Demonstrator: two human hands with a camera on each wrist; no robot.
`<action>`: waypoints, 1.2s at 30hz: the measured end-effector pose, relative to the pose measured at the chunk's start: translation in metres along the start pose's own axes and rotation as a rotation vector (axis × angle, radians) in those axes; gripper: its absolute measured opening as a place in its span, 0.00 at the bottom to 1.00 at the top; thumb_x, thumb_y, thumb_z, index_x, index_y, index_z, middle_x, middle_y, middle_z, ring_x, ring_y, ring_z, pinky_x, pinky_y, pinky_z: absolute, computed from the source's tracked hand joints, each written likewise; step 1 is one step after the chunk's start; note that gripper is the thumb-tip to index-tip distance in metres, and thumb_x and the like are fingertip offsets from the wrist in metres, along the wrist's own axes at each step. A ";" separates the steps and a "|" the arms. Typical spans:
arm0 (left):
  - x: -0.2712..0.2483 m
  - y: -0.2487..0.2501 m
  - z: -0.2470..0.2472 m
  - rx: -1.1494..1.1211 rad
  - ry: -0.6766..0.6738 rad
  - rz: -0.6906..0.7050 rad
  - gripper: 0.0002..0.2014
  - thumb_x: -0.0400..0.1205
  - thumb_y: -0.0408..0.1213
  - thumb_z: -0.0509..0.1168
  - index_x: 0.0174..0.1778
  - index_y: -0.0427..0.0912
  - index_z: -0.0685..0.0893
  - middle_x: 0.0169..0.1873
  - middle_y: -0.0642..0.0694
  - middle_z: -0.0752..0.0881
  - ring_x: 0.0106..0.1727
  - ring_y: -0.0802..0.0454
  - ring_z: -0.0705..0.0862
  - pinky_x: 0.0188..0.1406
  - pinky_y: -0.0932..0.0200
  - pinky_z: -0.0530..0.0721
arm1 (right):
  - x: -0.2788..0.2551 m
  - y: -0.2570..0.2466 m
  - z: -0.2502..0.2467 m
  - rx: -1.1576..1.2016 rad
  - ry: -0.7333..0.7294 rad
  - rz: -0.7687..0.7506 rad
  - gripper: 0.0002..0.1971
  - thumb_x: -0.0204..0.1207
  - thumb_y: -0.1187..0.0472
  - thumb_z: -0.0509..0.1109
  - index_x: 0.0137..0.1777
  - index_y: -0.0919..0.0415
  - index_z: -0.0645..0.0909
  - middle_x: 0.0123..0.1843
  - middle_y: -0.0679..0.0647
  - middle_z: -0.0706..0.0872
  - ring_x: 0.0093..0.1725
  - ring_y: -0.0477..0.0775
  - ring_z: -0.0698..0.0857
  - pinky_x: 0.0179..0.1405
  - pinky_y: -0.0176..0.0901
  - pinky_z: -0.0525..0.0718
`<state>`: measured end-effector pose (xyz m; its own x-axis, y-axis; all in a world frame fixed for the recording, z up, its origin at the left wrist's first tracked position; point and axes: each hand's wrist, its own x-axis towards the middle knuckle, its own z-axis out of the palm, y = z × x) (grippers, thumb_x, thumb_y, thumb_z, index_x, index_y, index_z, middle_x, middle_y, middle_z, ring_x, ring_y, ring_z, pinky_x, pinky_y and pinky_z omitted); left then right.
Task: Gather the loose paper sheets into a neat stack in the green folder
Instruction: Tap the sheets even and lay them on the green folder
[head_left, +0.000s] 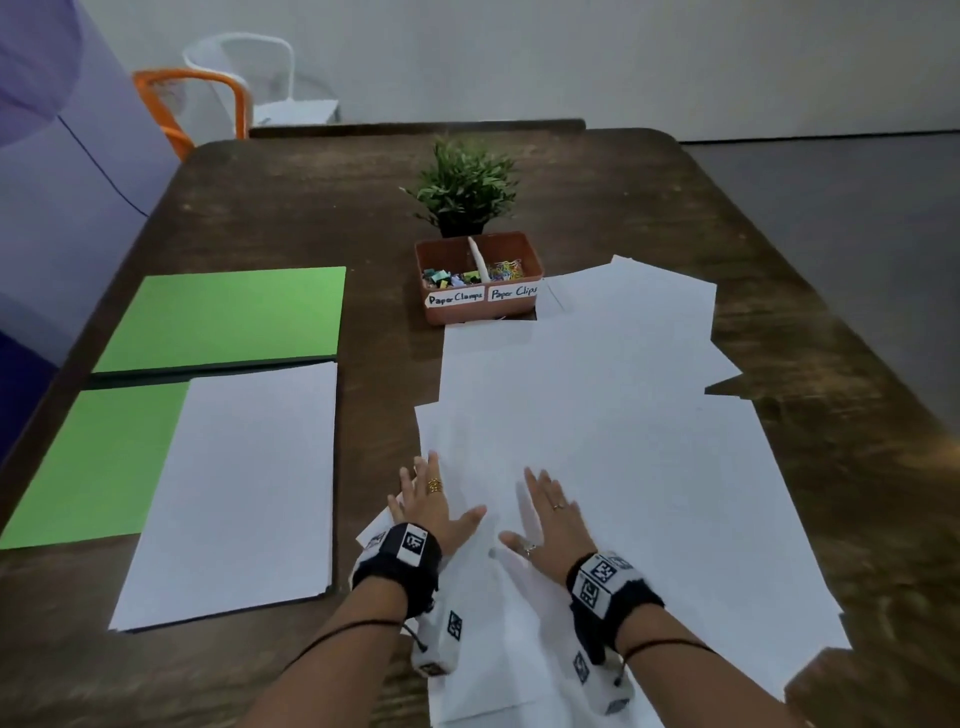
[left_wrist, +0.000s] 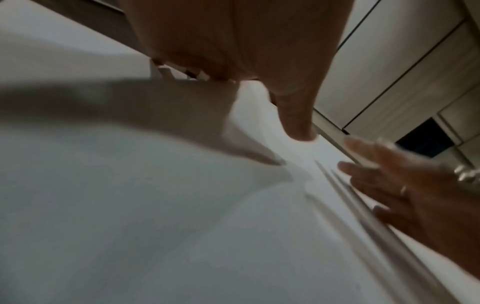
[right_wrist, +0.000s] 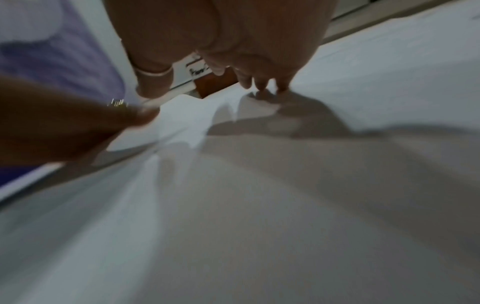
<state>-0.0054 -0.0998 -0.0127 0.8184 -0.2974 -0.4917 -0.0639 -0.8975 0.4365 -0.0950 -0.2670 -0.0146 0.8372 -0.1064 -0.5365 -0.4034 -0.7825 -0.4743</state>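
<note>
Head view: both hands (head_left: 436, 506) flat on loose sheets (head_left: 597, 415).

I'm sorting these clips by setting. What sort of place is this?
Probably an office or meeting room. A brown table holds a green folder, loose paper sheets and a tray labelled for paper clamps and paper clips. Two chairs stand behind it by a bare wall.

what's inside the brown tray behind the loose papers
The brown tray has two labelled compartments: colourful paper clamps on the left, paper clips on the right. Anything beneath them is covered.
</note>
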 end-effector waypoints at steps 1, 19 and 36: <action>-0.002 0.000 0.001 0.020 0.002 0.006 0.58 0.71 0.65 0.65 0.79 0.46 0.29 0.81 0.45 0.34 0.81 0.42 0.33 0.78 0.39 0.38 | -0.002 0.004 -0.003 0.119 0.055 -0.006 0.58 0.59 0.17 0.48 0.82 0.50 0.33 0.84 0.52 0.34 0.83 0.53 0.36 0.80 0.51 0.39; -0.015 0.017 0.011 0.120 0.031 0.010 0.58 0.73 0.57 0.70 0.75 0.61 0.23 0.83 0.49 0.49 0.83 0.42 0.41 0.74 0.27 0.42 | -0.024 0.052 -0.020 -0.113 0.068 0.217 0.62 0.61 0.23 0.63 0.77 0.48 0.21 0.80 0.66 0.26 0.80 0.65 0.29 0.80 0.54 0.39; -0.010 0.035 -0.002 -0.580 0.218 -0.204 0.23 0.67 0.44 0.76 0.54 0.48 0.77 0.53 0.45 0.87 0.54 0.44 0.85 0.56 0.54 0.83 | -0.029 0.059 -0.025 -0.028 0.134 0.185 0.56 0.70 0.29 0.62 0.80 0.55 0.27 0.83 0.59 0.33 0.83 0.57 0.36 0.81 0.56 0.40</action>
<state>-0.0149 -0.1278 0.0089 0.8825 -0.0115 -0.4703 0.3740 -0.5892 0.7162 -0.1339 -0.3250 -0.0098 0.7922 -0.3285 -0.5144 -0.5457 -0.7585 -0.3561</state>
